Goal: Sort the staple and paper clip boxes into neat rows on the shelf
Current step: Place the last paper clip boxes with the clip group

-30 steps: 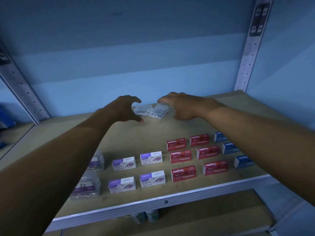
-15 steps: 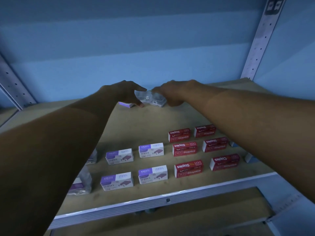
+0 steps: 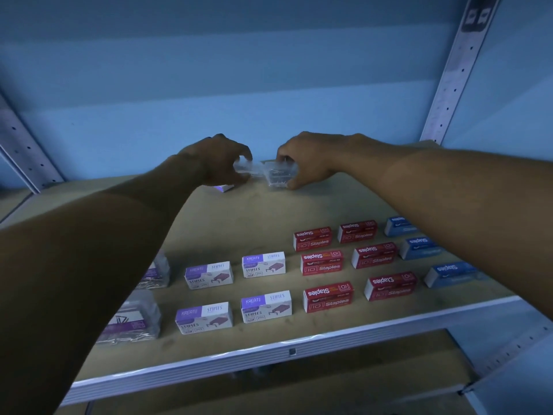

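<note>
Near the shelf's (image 3: 269, 211) left front edge lie two clear paper clip boxes (image 3: 134, 319). At the back edge the left hand (image 3: 215, 161) curls round one clear plastic box (image 3: 244, 169), with a purple-topped box (image 3: 223, 188) under its wrist; just beside it the right hand (image 3: 308, 158) pinches a second clear box (image 3: 279, 176). Purple staple boxes (image 3: 209, 275), red staple boxes (image 3: 327, 296) and blue boxes (image 3: 419, 248) stand in rows toward the front right.

Red boxes (image 3: 328, 296) on the shelf read "Staples". Purple-and-white boxes (image 3: 266, 306) read "KREATE" and "STAPLES". Blue boxes' (image 3: 452, 273) lettering is blurred.
</note>
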### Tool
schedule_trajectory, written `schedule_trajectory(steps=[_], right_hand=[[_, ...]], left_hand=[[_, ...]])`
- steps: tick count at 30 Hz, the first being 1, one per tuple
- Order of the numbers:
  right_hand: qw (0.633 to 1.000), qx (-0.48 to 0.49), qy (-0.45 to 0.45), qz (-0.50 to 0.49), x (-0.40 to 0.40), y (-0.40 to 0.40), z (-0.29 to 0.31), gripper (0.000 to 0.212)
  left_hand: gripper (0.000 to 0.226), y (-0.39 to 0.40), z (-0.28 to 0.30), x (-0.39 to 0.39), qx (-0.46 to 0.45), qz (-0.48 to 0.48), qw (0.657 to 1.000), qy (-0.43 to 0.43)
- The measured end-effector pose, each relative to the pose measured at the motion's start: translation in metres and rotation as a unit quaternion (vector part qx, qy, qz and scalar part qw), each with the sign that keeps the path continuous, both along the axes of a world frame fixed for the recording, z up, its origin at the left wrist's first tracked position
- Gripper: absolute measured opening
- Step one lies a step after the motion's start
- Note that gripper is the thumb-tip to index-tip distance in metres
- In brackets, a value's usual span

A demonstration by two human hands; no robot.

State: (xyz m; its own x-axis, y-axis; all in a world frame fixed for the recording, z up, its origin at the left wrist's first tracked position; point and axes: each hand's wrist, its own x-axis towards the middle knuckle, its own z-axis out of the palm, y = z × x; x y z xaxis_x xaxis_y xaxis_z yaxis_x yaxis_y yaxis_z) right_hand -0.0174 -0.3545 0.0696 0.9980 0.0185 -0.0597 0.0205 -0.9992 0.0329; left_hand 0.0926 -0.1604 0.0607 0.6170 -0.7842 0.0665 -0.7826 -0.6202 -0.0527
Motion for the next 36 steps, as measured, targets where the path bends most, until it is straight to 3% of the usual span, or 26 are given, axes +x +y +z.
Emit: schedule_trajectory(steps=[4,8,11,19,31,36], right_hand=[[0.998,0.051,0.028,-0.020,-0.018,0.005,0.011,0.058],[0.991,0.121,0.055,-0.030,-0.036,0.014,0.020,0.045],[0.981,0.179,0.063,-0.028,-0.048,0.021,0.025,0.031],[0.950,0.304,0.060,-0.036,-0.071,0.037,0.028,0.022],[0.962,0.257,0.081,-0.037,-0.088,0.052,0.010,0.024],[0.975,0.205,0.076,-0.047,-0.093,0.052,0.015,0.039]], left_hand=[[0.049,0.014,0.008,-0.006,-0.015,0.011,1.000,0.020],[0.057,0.033,0.015,-0.019,-0.060,0.016,0.997,0.045],[0.041,0.048,0.021,-0.029,-0.104,0.016,0.993,0.060],[0.033,0.078,0.026,-0.060,-0.106,-0.021,0.987,0.116],[0.031,0.097,0.013,-0.100,-0.024,0.003,0.990,0.140],[0.054,0.097,0.015,-0.108,-0.026,0.046,0.986,0.160]])
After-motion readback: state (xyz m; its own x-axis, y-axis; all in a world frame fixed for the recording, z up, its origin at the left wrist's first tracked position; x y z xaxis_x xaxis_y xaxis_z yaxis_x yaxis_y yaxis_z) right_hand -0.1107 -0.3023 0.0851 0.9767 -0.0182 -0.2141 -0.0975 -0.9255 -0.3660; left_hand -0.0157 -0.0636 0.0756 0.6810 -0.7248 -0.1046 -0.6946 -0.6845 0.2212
